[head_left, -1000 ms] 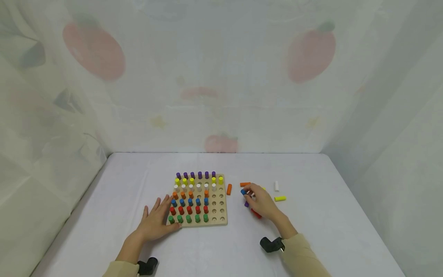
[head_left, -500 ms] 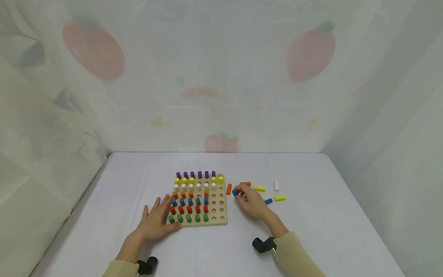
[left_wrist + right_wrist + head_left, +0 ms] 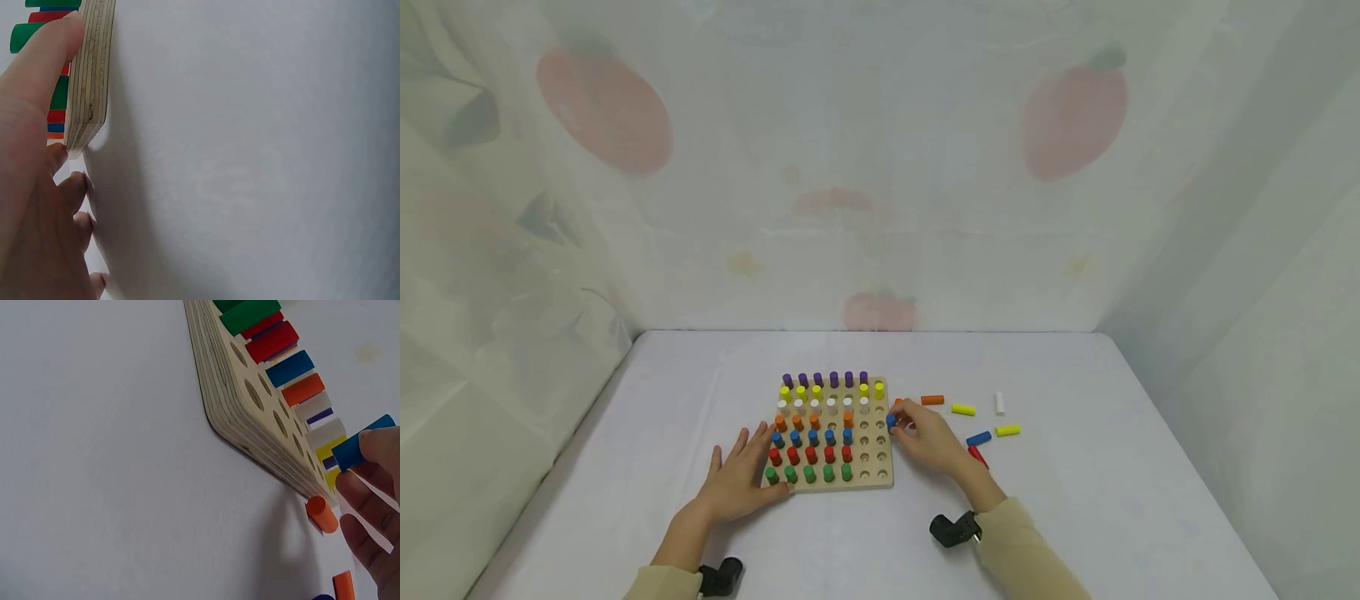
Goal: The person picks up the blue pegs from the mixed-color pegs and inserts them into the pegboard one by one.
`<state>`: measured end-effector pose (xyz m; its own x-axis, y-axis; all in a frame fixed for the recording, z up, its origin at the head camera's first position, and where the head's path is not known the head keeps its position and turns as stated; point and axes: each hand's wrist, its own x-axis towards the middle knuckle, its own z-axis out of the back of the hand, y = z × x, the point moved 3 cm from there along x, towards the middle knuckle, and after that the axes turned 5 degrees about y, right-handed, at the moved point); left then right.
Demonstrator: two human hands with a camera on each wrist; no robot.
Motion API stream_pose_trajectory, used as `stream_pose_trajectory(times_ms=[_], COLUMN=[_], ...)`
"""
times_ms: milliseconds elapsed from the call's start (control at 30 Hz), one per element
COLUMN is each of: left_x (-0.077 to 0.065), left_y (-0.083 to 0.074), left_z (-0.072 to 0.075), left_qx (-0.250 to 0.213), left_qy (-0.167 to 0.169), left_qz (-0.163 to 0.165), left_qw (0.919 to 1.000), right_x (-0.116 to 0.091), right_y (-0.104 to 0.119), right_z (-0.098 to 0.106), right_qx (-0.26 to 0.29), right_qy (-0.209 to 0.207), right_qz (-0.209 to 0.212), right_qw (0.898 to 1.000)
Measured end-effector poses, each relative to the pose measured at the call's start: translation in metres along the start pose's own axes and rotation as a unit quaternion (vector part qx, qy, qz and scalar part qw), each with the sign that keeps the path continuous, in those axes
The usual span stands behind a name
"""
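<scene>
A wooden pegboard (image 3: 877, 482) lies on the table, with rows of purple, yellow, white, orange, blue, red and green pegs standing in it. Bare holes show mostly along its right side. My right hand (image 3: 931, 442) pinches a blue peg (image 3: 357, 449) between thumb and fingers, just above the board's right edge. At the left edge, my left hand (image 3: 735, 482) rests with fingers spread; its thumb (image 3: 53, 53) presses the near edge beside a green peg. An orange peg (image 3: 322, 514) lies by the board, mostly covered by my right hand in the head view.
Loose pegs lie right of the board: an orange peg (image 3: 932, 400), two yellow pegs (image 3: 963, 409), a white peg (image 3: 999, 403), a blue peg (image 3: 979, 438) and a red peg (image 3: 977, 456). A purple peg (image 3: 323, 597) shows partly in the right wrist view. White cloth covers the table (image 3: 820, 550).
My right hand has moved left from the loose pegs to the board's right edge, carrying the blue peg. Another blue peg and the red one came into fuller view. My left hand stays put.
</scene>
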<state>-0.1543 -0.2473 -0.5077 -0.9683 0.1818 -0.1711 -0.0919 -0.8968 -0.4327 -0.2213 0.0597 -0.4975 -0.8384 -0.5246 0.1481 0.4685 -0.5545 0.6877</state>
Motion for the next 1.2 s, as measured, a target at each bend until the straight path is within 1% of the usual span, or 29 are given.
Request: stream_pose_trajectory(times_ms=[267,433,667,933,1200], left_x=[0.000,0.000,0.000,-0.001,-0.002], left_y=[0.000,-0.001,-0.002,-0.002,-0.003], left_z=[-0.001,0.000,0.000,0.000,0.001], left_qx=[0.005,0.005,0.004,0.003,0.005], left_qy=[-0.003,-0.004,-0.005,-0.007,-0.009], left_qz=[0.003,0.003,0.003,0.001,-0.001], left_qw=[1.0000,1.0000,1.0000,1.0000,0.9999], right_x=[0.006,0.009,0.011,0.012,0.015], right_y=[0.009,0.013,0.017,0.017,0.019], right_z=[-0.006,-0.010,-0.015,-0.022,-0.026], right_qx=[0.019,0.009,0.020,0.018,0.009], right_qy=[0.020,0.026,0.036,0.032,0.039], right_qz=[-0.005,-0.010,0.007,0.011,-0.008], right_qw=[1.000,1.000,0.999,0.999,0.999])
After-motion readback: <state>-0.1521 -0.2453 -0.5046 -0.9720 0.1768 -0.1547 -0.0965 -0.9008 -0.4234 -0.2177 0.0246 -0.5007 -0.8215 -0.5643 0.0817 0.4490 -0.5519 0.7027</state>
